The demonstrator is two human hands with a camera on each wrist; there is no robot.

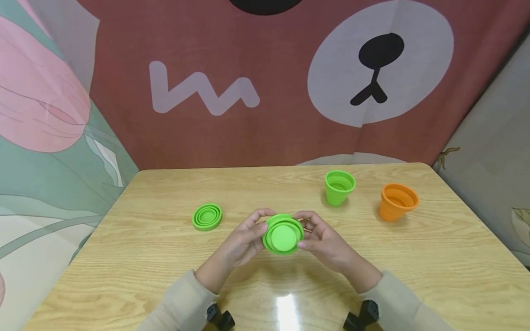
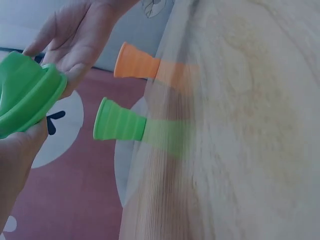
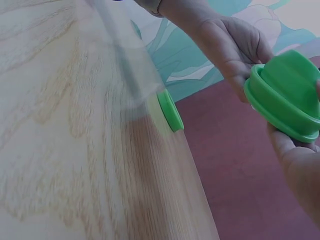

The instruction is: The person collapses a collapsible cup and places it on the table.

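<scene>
Above the middle of the table, both hands hold a green collapsible cup (image 1: 284, 236) between them, its round flat disc turned toward the head camera. My left hand (image 1: 247, 238) pinches the cup's left rim, thumb on the near face. On the right rim, my right hand (image 1: 327, 242) grips with its thumb low and its fingers behind, partly hidden. In the right wrist view the held cup (image 3: 285, 95) looks partly drawn out and uneven. A flattened green collapsible cup (image 1: 207, 217) lies on the table, left of the left hand.
Beyond the right hand stand an extended green cup (image 1: 339, 187) and, farther right, an extended orange cup (image 1: 398, 202). The wooden table (image 1: 136, 257) ends at a back edge before a red-brown printed cloth (image 1: 207, 138). Printed cloths also hang at both sides.
</scene>
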